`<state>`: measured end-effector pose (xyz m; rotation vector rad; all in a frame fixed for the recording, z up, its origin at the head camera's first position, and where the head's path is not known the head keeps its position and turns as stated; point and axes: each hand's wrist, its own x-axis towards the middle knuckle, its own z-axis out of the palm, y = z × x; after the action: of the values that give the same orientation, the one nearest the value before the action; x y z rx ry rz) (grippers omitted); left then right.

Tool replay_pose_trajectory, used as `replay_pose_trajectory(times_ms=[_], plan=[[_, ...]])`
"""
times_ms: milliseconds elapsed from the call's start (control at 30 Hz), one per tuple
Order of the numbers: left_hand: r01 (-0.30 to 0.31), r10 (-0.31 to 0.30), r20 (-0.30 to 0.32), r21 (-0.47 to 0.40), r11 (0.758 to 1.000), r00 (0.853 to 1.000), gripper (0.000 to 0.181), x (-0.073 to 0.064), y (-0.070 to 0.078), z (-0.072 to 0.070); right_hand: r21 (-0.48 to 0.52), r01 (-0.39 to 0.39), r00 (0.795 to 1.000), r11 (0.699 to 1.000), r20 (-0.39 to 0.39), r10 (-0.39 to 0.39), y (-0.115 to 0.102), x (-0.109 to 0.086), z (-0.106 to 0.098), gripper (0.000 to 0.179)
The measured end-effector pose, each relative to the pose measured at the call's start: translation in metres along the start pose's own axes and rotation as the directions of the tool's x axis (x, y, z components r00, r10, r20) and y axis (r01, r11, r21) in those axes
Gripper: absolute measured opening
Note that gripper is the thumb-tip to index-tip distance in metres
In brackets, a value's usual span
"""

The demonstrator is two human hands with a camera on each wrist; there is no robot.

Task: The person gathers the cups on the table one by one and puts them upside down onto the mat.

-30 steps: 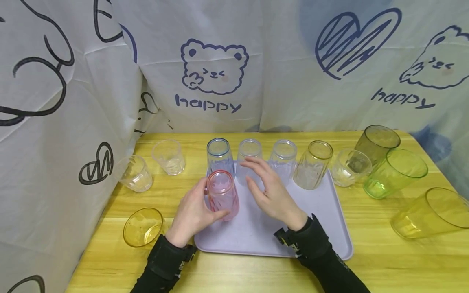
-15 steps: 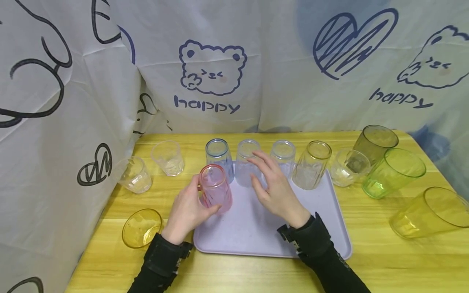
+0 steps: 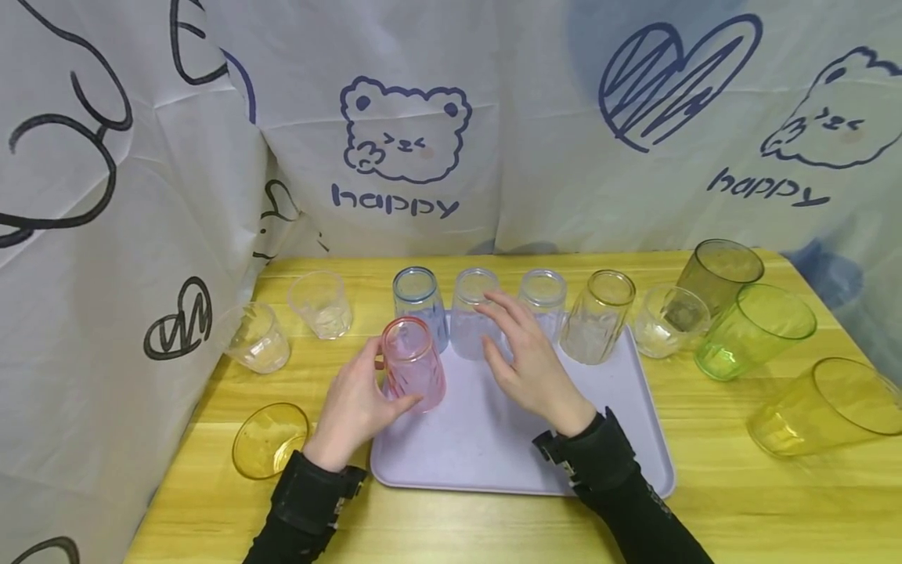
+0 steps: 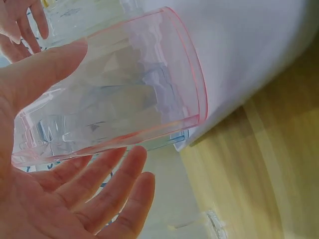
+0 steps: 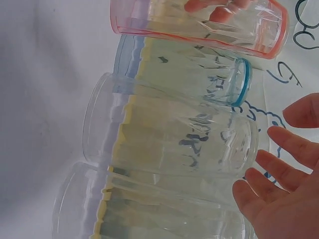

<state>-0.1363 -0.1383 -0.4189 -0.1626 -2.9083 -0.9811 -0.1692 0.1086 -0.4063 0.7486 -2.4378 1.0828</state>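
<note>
My left hand [image 3: 355, 407] holds a pink-tinted drinking glass [image 3: 414, 364], thumb on the near side and fingers on the far side. The glass is upside down over the left part of a lilac tray [image 3: 486, 462]; whether its rim touches the tray I cannot tell. Behind it stands an upturned blue glass [image 3: 420, 313]. My right hand [image 3: 532, 368] hovers with spread, relaxed fingers before an upturned clear glass [image 5: 184, 134], holding nothing. Further right on the tray are another clear glass [image 3: 543, 291] and a brown-rimmed glass [image 3: 595, 325], both upturned.
Left of the tray stand two small clear tumblers [image 3: 320, 305] and an amber glass bowl [image 3: 271, 442]. At the right are a clear tumbler [image 3: 665, 325], a smoky grey glass [image 3: 719, 274], a green glass [image 3: 754, 333] and a yellow glass [image 3: 817, 411]. A printed cloth hangs behind.
My left hand and the pink glass have shifted slightly left and away from me, mostly in the first half second. My right hand has moved slightly right.
</note>
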Motion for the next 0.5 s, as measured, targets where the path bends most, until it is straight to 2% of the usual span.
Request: replay_pose_trajectory(times_ms=[500], plan=[[-0.009,0.009,0.032,-0.008,1.000,0.999,0.079,0.0007,-0.0012,-0.0016,-0.003,-0.032,0.999,0.999,0.010,0.032,0.0054,0.0013,-0.0008,0.040]])
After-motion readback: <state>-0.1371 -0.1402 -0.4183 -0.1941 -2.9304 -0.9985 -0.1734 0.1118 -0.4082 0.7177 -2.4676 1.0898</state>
